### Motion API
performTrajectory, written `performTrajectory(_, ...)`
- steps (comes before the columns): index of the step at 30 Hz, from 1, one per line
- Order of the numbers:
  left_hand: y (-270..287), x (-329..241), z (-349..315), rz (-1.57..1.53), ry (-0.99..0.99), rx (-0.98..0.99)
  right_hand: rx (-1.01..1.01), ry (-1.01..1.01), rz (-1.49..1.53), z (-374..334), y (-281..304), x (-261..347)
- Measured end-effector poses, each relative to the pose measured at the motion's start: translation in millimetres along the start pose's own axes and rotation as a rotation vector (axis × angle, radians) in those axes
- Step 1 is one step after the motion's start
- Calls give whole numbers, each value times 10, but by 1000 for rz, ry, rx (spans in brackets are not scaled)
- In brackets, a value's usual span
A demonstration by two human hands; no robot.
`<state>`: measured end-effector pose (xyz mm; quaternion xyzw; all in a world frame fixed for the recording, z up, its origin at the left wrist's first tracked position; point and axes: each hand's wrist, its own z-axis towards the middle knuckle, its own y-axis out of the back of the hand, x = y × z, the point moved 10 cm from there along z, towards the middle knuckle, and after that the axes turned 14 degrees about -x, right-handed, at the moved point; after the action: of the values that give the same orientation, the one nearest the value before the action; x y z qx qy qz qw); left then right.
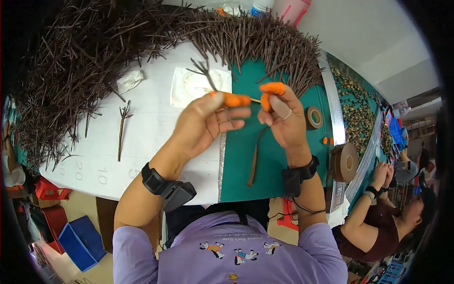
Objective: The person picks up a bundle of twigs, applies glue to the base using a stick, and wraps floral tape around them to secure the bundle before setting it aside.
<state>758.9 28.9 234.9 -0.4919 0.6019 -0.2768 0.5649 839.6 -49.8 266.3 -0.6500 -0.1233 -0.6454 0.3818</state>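
My left hand [203, 118], with orange covers on its fingertips, is closed on a dark brown branched twig [204, 71], whose forks point up and away. A thin tan stick end [255, 100] shows in the gap between my two hands. My right hand [286, 116], also in orange finger covers, is pinched close to that end. From its lower fingers a strip of brown tape [256, 158] hangs down over the green mat. The fingers hide exactly where strip and stick meet.
Bundles of brown twigs [265, 40] heap along the far and left sides. A single branched twig [122, 130] lies on white paper, near a white dish [182, 87]. Rolls of brown tape [349, 163] sit at right. Beyond a metal rail, a co-worker [383, 213] sits.
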Motion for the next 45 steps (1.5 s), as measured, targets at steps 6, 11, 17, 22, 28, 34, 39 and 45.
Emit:
performTrajectory(6,102,72,-32,469,-66,-180,-1,152,-188,-24,-56,49)
performTrajectory(11,74,60,-37,520,-77,-141,28,416,-496,-83,-155,163)
performTrajectory(17,109,155,-63,538,9,-204,87,769,-821,-177,-315,279)
performTrajectory(22,48,179,-98,368,95,-117,99,828,-1122,-181,-376,242)
performTrajectory(28,49,186,-88,410,85,-110,78,917,-1106,-195,-366,348)
performTrajectory(34,125,125,-74,569,24,-198,107,935,-1054,-200,-345,367)
performTrajectory(39,155,142,-61,628,-12,-247,83,853,-1025,-179,-360,355)
performTrajectory(45,160,25,-54,622,-80,-278,78,704,-1001,-98,-225,261)
